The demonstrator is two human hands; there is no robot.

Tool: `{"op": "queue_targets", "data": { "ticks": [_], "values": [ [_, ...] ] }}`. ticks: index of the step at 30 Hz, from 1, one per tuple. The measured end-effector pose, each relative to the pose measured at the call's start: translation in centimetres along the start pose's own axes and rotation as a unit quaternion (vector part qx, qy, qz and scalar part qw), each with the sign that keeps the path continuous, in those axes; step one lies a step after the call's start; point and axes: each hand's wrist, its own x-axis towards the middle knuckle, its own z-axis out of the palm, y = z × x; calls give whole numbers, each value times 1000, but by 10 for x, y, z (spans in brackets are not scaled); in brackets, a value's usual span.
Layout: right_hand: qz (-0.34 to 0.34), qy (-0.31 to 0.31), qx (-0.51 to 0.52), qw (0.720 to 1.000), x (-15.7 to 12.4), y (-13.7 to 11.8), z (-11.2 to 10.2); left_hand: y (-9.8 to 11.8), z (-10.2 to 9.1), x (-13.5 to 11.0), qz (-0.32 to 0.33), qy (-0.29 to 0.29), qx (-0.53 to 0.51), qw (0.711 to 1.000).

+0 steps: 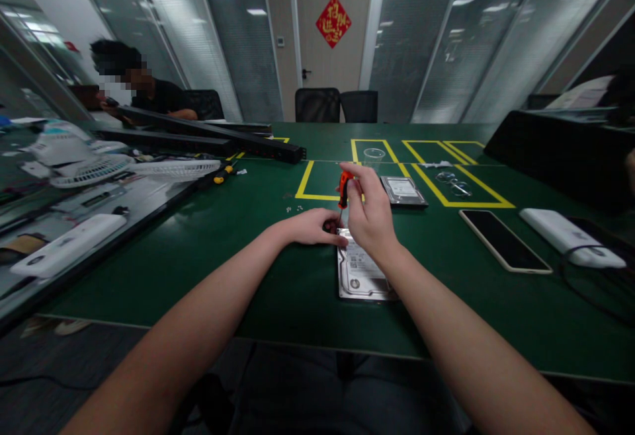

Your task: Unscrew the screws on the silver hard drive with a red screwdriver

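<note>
A silver hard drive (362, 266) lies label side up on the green table in front of me. My right hand (370, 207) is closed round the orange and black handle of a screwdriver (344, 190), held upright with its tip down at the drive's far left corner. At that same corner is my left hand (315, 227), its thumb on the drive's edge and its fingers curled beside the screwdriver shaft. The screw under the tip is hidden. Several tiny screws (294, 209) lie just beyond my left hand.
A second hard drive (404, 190) lies beyond my right hand. To the right are a phone (505, 240), a white power bank (570, 237) and glasses (454, 184). A clear cup (374, 156) stands farther back. Fan parts (74, 154) and black bars (213, 134) crowd the left; a person (149, 94) sits behind them.
</note>
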Motion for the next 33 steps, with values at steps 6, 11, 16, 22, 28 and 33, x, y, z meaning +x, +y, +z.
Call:
{"op": "queue_targets", "data": {
  "ticks": [6, 11, 16, 22, 28, 33],
  "values": [
    [4, 7, -4, 1000, 0, -1, 0, -2, 0, 1, 2, -5, 0, 1000],
    [19, 9, 7, 1000, -1, 1, 2, -3, 1, 0, 7, -6, 7, 1000],
    [36, 7, 33, 999, -2, 3, 4, -3, 1, 0, 5, -2, 10, 1000],
    [42, 4, 34, 999, -2, 0, 3, -1, 0, 0, 1, -7, 5, 1000],
    [25, 7, 12, 1000, -1, 0, 2, -1, 0, 0, 7, -7, 0, 1000],
    [7, 11, -7, 1000, 0, -1, 0, -2, 0, 0, 0, -4, 2, 1000]
  ]
}}
